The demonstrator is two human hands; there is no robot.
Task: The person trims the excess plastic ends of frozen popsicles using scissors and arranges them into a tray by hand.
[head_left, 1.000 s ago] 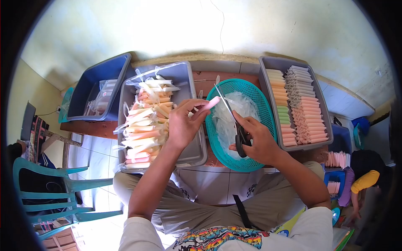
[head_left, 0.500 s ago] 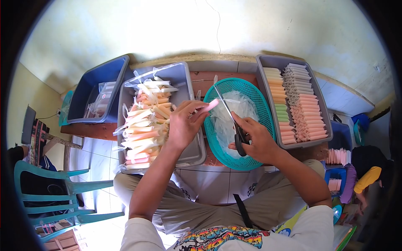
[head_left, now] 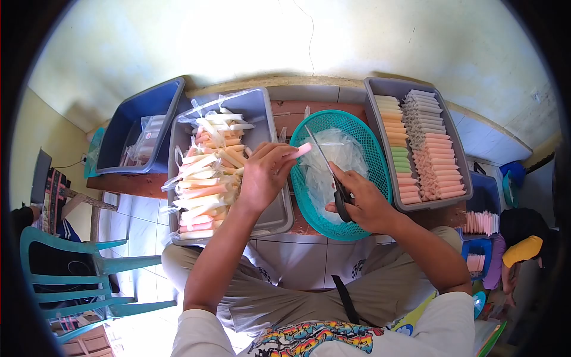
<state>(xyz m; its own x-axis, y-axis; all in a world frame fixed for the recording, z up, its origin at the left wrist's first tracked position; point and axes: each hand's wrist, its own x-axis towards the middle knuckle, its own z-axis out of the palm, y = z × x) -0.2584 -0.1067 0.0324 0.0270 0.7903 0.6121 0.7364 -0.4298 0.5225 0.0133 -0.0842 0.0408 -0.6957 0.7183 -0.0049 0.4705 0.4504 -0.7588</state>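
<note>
A: What do the hands hold?

B: The left hand [head_left: 260, 178] has its fingers [head_left: 275, 151] closed in a pinch on a pink tube [head_left: 304, 149], whose end pokes out near the frame's centre. The right hand [head_left: 367, 201] is curled round black-handled scissors [head_left: 323, 151], blades pointing up and left, close by that end.

A: What might go wrong?

B: The wrapper looks slick, so the tube could twist in so small a pinch; a blade might then nick the left fingertips or the tube's side. If dropped, it could land among clear plastic scraps [head_left: 340, 146] in the teal basket [head_left: 380, 169].

A: What can't you make out?

B: Whether the blades are parted or touch the tube. The hand covers the tube's other end. Farther out, left of centre, the left arm hides part of the grey tub [head_left: 262, 110]. At far right, a yellow-sleeved person [head_left: 522, 251] blurs into shadow.
</note>
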